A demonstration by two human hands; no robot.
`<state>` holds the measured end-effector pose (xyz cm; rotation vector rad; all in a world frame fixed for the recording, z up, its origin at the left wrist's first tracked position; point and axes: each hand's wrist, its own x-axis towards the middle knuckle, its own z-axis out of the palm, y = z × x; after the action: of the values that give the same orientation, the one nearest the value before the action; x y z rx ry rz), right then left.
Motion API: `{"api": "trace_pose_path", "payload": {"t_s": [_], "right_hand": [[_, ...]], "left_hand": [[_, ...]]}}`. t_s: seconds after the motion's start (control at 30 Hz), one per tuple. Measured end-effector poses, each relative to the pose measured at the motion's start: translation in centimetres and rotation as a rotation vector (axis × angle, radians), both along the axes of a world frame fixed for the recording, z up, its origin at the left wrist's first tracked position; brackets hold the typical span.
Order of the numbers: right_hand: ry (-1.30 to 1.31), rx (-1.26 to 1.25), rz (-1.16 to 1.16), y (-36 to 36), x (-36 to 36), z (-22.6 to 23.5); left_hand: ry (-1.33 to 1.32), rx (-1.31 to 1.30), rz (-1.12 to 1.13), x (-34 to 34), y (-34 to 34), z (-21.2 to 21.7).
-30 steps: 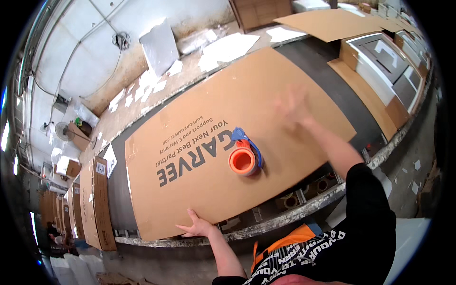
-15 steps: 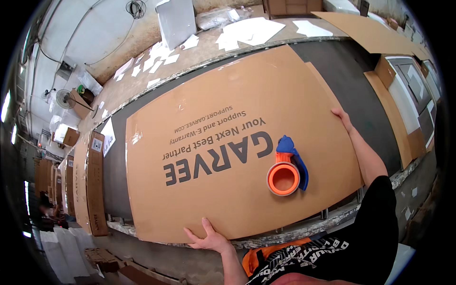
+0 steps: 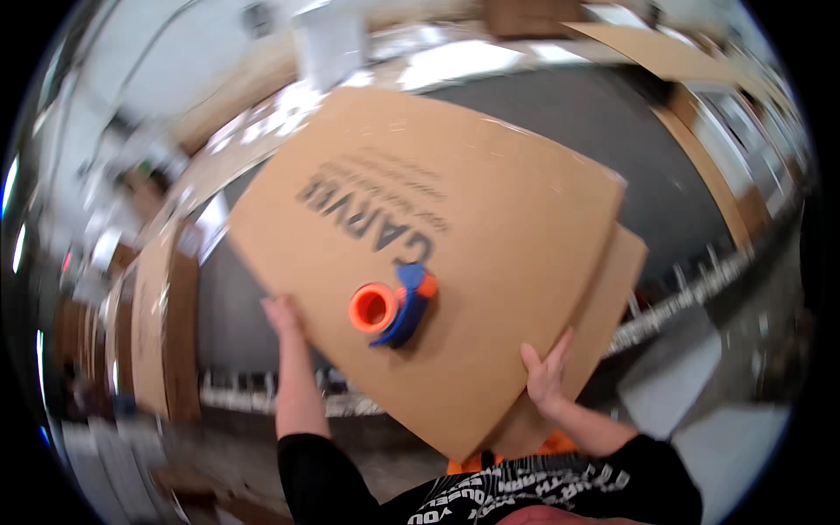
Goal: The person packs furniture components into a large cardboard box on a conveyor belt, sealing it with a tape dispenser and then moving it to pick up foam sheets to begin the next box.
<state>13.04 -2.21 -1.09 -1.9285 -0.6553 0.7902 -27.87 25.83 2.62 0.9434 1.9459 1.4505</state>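
A large cardboard box [image 3: 516,227] with dark print lies turned at an angle on the dark conveyor. From under its right side sticks a lower cardboard layer [image 3: 618,273]. On top rests an orange and blue tape dispenser [image 3: 407,320], touched by neither hand. My left hand [image 3: 283,318] grips the box's left near edge, some fingers hidden by it. My right hand [image 3: 548,381] lies against the near right side, thumb and forefinger spread, where the lower layer shows. Motion blurs the picture somewhat.
The dark conveyor surface [image 3: 665,166] runs behind and to the right. At its right end stands an opened carton [image 3: 687,166] with light panels inside. Closed cartons [image 3: 150,328] line up on the left. White sheets [image 3: 459,63] lie on the floor beyond.
The box has swung clockwise, and the tape dispenser has moved left with it. My left hand has shifted left and up; my right hand has come down from the far right edge to the near side.
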Motion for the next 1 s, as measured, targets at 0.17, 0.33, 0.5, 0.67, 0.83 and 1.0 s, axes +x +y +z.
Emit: {"api": "trace_pose_path", "payload": {"t_s": [0.17, 0.33, 0.5, 0.67, 0.83, 1.0], "right_hand": [[-0.926, 0.316, -0.002, 4.6, 13.2, -0.4], [-1.236, -0.177, 0.038, 16.1, 28.5, 4.2], [-0.814, -0.439, 0.270, 20.2, 30.2, 5.5], [-0.826, -0.366, 0.305, 21.1, 32.5, 4.4], [-0.854, -0.393, 0.349, 20.3, 32.9, 3.0], [-0.820, -0.430, 0.159, 8.2, 28.0, 4.4]], "left_hand": [[0.339, 0.149, 0.015, 12.0, -18.0, -0.9], [0.671, 0.183, -0.456, 22.1, -33.1, 4.9], [1.206, -0.034, -0.413, 26.6, -32.4, 4.1], [1.195, 0.010, -0.431, 26.9, -32.8, 4.3], [1.184, 0.117, -0.441, 24.8, -34.2, 3.5], [1.063, 0.269, -0.729, 16.7, -33.3, 3.1]]}}
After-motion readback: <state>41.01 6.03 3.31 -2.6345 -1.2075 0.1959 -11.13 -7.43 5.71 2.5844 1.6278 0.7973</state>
